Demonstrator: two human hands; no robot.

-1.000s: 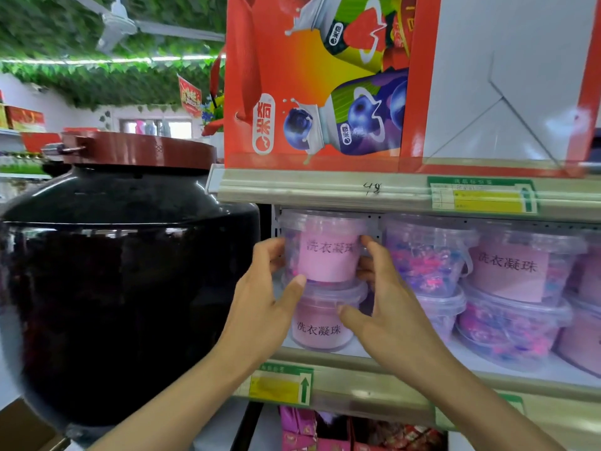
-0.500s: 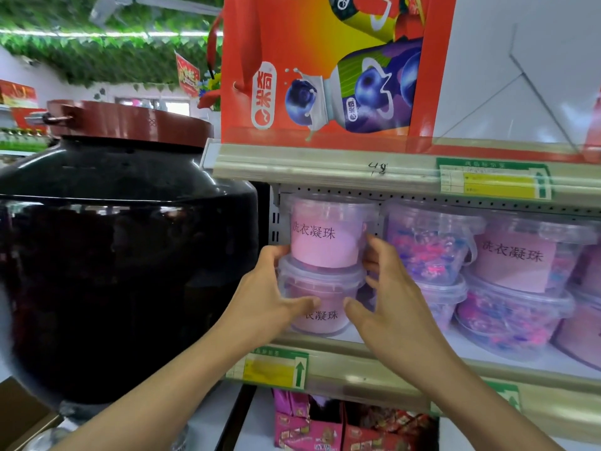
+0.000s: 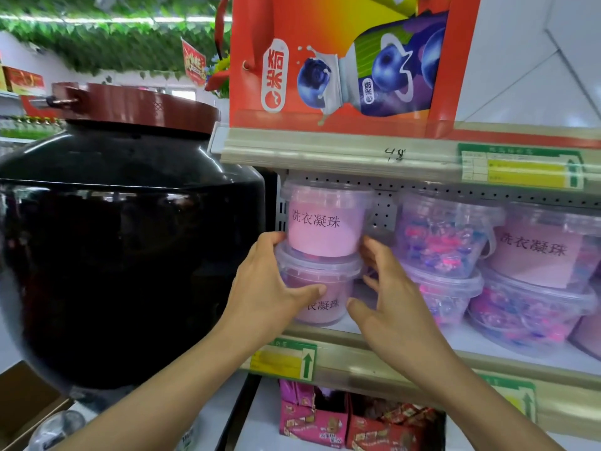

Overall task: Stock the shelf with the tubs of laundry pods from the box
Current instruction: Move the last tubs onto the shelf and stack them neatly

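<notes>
Head view. I see two tubs stacked at the left end of the shelf (image 3: 357, 336): the upper tub (image 3: 322, 219), pink label facing me, sits on the lid of the lower tub (image 3: 320, 288). The left hand (image 3: 263, 294) wraps the lower tub from its left side, thumb across the front wall, fingers curled round toward the seam between the two tubs. The right hand (image 3: 387, 304) is at the right side of the same stack, fingers curled and thumb pointing left; I cannot tell whether it touches the plastic or sits just beside it. To the right, more tubs (image 3: 448, 236) of coloured pods stand two high. A large black jar (image 3: 123, 249) with a red-brown lid stands left of the shelf. An orange drink carton (image 3: 341, 60) rests on the shelf above
</notes>
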